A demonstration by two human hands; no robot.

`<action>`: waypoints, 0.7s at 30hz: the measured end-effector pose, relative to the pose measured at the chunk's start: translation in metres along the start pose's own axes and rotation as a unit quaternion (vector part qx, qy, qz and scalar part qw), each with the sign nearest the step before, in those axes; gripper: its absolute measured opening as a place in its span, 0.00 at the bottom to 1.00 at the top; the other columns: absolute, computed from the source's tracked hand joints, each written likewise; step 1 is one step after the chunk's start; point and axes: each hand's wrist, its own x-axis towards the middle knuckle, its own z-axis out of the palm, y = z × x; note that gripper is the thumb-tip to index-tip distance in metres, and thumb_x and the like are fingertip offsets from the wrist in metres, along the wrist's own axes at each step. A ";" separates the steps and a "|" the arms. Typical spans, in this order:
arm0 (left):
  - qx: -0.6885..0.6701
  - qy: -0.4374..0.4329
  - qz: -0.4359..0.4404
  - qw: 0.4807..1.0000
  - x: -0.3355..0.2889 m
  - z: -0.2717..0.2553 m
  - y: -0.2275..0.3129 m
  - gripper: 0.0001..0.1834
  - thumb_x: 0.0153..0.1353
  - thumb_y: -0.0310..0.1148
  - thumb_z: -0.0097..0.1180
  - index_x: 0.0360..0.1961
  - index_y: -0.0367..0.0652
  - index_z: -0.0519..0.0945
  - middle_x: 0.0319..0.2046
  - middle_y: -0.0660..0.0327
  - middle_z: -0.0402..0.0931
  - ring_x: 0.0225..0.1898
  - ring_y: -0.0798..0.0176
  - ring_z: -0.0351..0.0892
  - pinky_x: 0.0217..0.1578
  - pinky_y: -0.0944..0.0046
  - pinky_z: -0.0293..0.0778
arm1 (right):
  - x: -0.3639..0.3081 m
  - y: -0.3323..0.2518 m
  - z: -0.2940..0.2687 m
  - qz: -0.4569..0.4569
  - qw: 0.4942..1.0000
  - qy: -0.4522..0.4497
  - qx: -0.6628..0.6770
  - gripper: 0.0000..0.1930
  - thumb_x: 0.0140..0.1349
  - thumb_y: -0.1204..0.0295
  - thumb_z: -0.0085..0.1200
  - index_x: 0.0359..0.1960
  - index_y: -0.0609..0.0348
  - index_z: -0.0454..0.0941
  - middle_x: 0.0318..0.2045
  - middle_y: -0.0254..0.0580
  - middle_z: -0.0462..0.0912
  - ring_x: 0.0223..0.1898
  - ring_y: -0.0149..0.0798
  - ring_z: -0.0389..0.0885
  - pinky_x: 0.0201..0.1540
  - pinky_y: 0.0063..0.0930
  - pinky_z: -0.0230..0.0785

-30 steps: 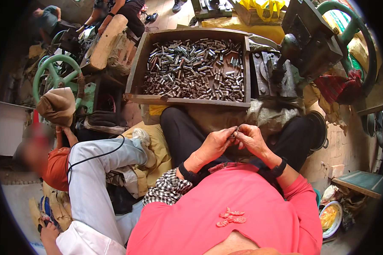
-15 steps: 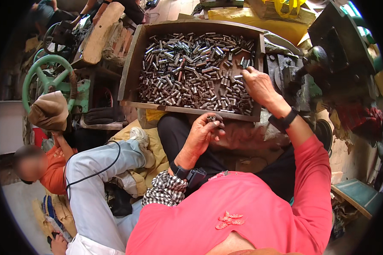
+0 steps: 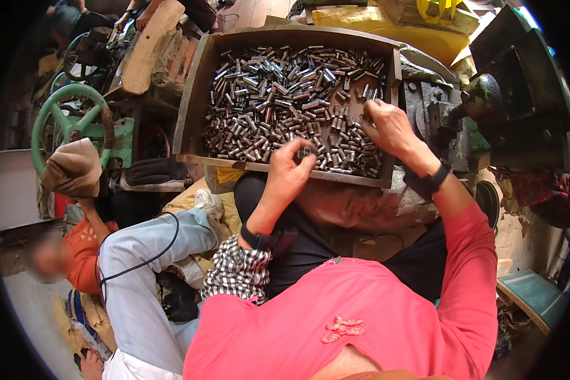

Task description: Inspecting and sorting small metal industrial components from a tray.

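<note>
A shallow wooden tray [image 3: 193, 95] in front of me holds a heap of short metal tubes [image 3: 259, 104], some shiny, some dull brown. Over its near edge is my left hand [image 3: 288, 171], fingers curled round a few metal tubes [image 3: 306, 152] whose round ends show. My right hand [image 3: 391, 132] reaches over the tray's right side, its fingertips blurred and bent down near the tubes there. Whether it pinches one I cannot tell. Close to those fingers, a few tubes [image 3: 368, 92] stand side by side.
To the left is a machine with a green handwheel [image 3: 69, 126]. A dark metal machine [image 3: 487, 95] stands close on the right. A seated person in light blue jeans [image 3: 133, 253] is at my left, with a black cable over the leg. Yellow sacking [image 3: 361, 26] lies behind the tray.
My left hand has moved up and slightly left, from before the tray to over its near edge, still holding tubes. My right hand has shifted slightly right, fingers now blurred.
</note>
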 end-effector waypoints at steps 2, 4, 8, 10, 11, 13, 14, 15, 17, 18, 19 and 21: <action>0.120 0.049 0.107 0.986 0.021 0.004 -0.004 0.08 0.49 0.26 0.53 0.33 0.38 0.77 0.23 0.58 0.75 0.25 0.61 0.75 0.27 0.63 0.69 | -0.019 -0.007 -0.007 0.019 0.998 0.002 0.064 0.10 0.50 0.70 0.53 0.25 0.65 0.67 0.25 0.56 0.74 0.29 0.57 0.76 0.31 0.44 0.68; 0.199 0.028 0.130 0.971 0.039 0.012 -0.009 0.11 0.49 0.29 0.55 0.35 0.39 0.78 0.31 0.51 0.76 0.34 0.47 0.76 0.36 0.55 0.71 | -0.036 -0.013 -0.014 0.065 0.988 -0.018 0.138 0.10 0.49 0.71 0.55 0.25 0.64 0.67 0.23 0.54 0.74 0.28 0.56 0.75 0.31 0.43 0.67; 0.398 -0.047 0.100 0.911 0.066 0.034 -0.018 0.10 0.50 0.31 0.57 0.34 0.42 0.76 0.31 0.52 0.76 0.32 0.48 0.77 0.33 0.54 0.74 | -0.054 -0.021 -0.020 0.073 0.973 0.038 0.214 0.09 0.48 0.75 0.56 0.25 0.64 0.67 0.23 0.50 0.74 0.27 0.53 0.76 0.29 0.40 0.66; 0.457 -0.059 0.111 0.881 0.075 0.041 -0.022 0.10 0.50 0.30 0.56 0.34 0.42 0.74 0.32 0.52 0.75 0.31 0.48 0.78 0.31 0.54 0.75 | -0.055 -0.023 -0.020 0.069 0.970 0.037 0.231 0.09 0.48 0.75 0.56 0.25 0.63 0.68 0.23 0.50 0.74 0.27 0.52 0.76 0.29 0.40 0.67; 0.460 -0.060 0.113 0.879 0.078 0.044 -0.023 0.10 0.50 0.30 0.56 0.34 0.42 0.74 0.32 0.52 0.75 0.31 0.48 0.78 0.31 0.54 0.75 | -0.055 -0.023 -0.019 0.064 0.968 0.043 0.239 0.09 0.48 0.75 0.56 0.26 0.63 0.68 0.23 0.50 0.74 0.27 0.52 0.76 0.29 0.40 0.67; 0.487 -0.054 0.115 0.864 0.083 0.048 -0.025 0.10 0.50 0.29 0.55 0.34 0.41 0.72 0.32 0.52 0.75 0.30 0.48 0.78 0.30 0.55 0.76 | -0.056 -0.021 -0.018 0.059 0.968 0.047 0.237 0.09 0.48 0.76 0.57 0.27 0.63 0.68 0.24 0.50 0.74 0.27 0.52 0.76 0.30 0.40 0.67; 0.463 -0.044 0.123 0.877 0.084 0.047 -0.026 0.08 0.50 0.29 0.53 0.33 0.40 0.72 0.31 0.52 0.76 0.29 0.48 0.79 0.29 0.54 0.76 | -0.056 -0.020 -0.017 0.051 0.971 0.038 0.232 0.09 0.48 0.76 0.56 0.27 0.63 0.67 0.24 0.50 0.73 0.27 0.53 0.76 0.30 0.40 0.68; 0.468 -0.041 0.124 0.874 0.084 0.047 -0.026 0.08 0.50 0.29 0.53 0.33 0.40 0.72 0.31 0.52 0.76 0.29 0.48 0.79 0.29 0.54 0.76 | -0.056 -0.019 -0.016 0.044 0.972 0.030 0.227 0.09 0.48 0.76 0.56 0.28 0.63 0.67 0.24 0.50 0.73 0.27 0.53 0.76 0.30 0.40 0.68; 0.480 -0.022 0.163 0.862 0.084 0.048 -0.027 0.05 0.49 0.23 0.51 0.29 0.40 0.72 0.28 0.53 0.76 0.26 0.52 0.80 0.25 0.59 0.77 | -0.057 -0.015 -0.015 0.038 0.973 0.029 0.224 0.09 0.49 0.76 0.55 0.29 0.63 0.67 0.26 0.51 0.74 0.28 0.53 0.76 0.31 0.40 0.68; 0.478 -0.013 0.154 0.864 0.084 0.048 -0.027 0.05 0.48 0.23 0.51 0.29 0.41 0.72 0.27 0.53 0.76 0.26 0.53 0.80 0.25 0.59 0.77 | -0.057 -0.014 -0.014 0.047 0.973 0.036 0.222 0.10 0.49 0.76 0.55 0.31 0.63 0.68 0.27 0.52 0.75 0.29 0.54 0.76 0.31 0.40 0.68; 0.477 -0.014 0.148 0.866 0.085 0.048 -0.027 0.05 0.48 0.23 0.51 0.29 0.41 0.72 0.27 0.53 0.76 0.26 0.53 0.80 0.25 0.59 0.77 | -0.056 -0.013 -0.013 0.068 0.973 0.038 0.216 0.11 0.49 0.76 0.54 0.33 0.64 0.68 0.28 0.53 0.75 0.29 0.54 0.76 0.31 0.41 0.69; 0.483 -0.034 0.141 0.864 0.086 0.049 -0.027 0.05 0.51 0.27 0.50 0.30 0.41 0.73 0.28 0.53 0.76 0.27 0.48 0.79 0.27 0.55 0.76 | -0.056 -0.013 -0.013 0.055 0.973 0.050 0.218 0.12 0.50 0.76 0.54 0.36 0.64 0.69 0.28 0.53 0.75 0.30 0.54 0.76 0.31 0.41 0.69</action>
